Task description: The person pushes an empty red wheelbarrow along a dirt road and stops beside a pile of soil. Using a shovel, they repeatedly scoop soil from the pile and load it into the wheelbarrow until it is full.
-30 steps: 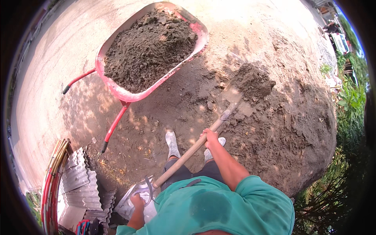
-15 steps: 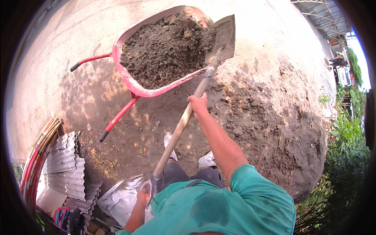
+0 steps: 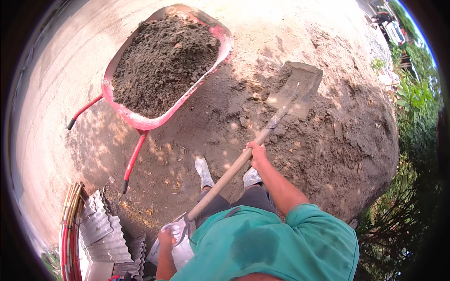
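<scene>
A long shovel (image 3: 228,176) with a wooden shaft slants across in front of me from lower left to upper right. At its handle end my left hand (image 3: 167,237) is closed around the grip. Farther up, my right hand (image 3: 256,153) wraps the shaft, below the blade. The flat metal blade (image 3: 307,89), smeared with soil, is over the broken earth on the right, with only a little dirt showing on it. Up and to the left stands a red wheelbarrow (image 3: 140,122), heaped with dark crumbly soil (image 3: 164,65).
A broad mound of loose earth (image 3: 349,150) spreads to my right, with green plants (image 3: 417,100) beyond it. Corrugated sheets (image 3: 105,234) and a bundle of bent red and tan hoses or rods (image 3: 70,229) lie lower left. The wheelbarrow's handles point toward the left and toward me.
The shovel blade has swung right and nearer, from the wheelbarrow's rim to over the earth mound. My right hand has moved right and closer with the shaft. The view has turned rightward.
</scene>
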Demonstrator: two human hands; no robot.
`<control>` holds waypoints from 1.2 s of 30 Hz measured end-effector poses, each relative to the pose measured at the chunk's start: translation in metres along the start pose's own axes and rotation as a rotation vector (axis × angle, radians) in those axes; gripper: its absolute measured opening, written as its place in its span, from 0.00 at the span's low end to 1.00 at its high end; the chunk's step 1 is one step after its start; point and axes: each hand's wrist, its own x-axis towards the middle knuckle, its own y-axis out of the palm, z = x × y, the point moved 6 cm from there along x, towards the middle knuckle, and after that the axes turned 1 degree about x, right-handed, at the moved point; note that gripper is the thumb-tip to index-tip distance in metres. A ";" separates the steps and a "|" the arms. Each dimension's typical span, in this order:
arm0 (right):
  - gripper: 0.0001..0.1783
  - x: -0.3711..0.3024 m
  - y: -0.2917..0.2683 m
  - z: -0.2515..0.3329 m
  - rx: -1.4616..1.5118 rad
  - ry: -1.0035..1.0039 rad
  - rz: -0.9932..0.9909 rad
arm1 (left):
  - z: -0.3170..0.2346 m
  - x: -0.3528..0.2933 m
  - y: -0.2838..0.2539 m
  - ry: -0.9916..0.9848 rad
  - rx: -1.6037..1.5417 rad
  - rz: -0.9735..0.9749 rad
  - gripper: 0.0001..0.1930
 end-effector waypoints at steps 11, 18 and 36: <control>0.06 0.031 -0.041 -0.159 0.675 0.549 0.056 | -0.233 -0.043 -0.115 0.885 0.407 -0.500 0.11; 0.06 0.106 -0.119 -0.147 0.825 0.550 -0.050 | -0.307 -0.064 0.028 1.007 0.553 -0.507 0.09; 0.06 0.113 -0.295 -0.086 0.506 0.387 -0.407 | -0.118 0.024 0.159 0.615 0.419 -0.097 0.06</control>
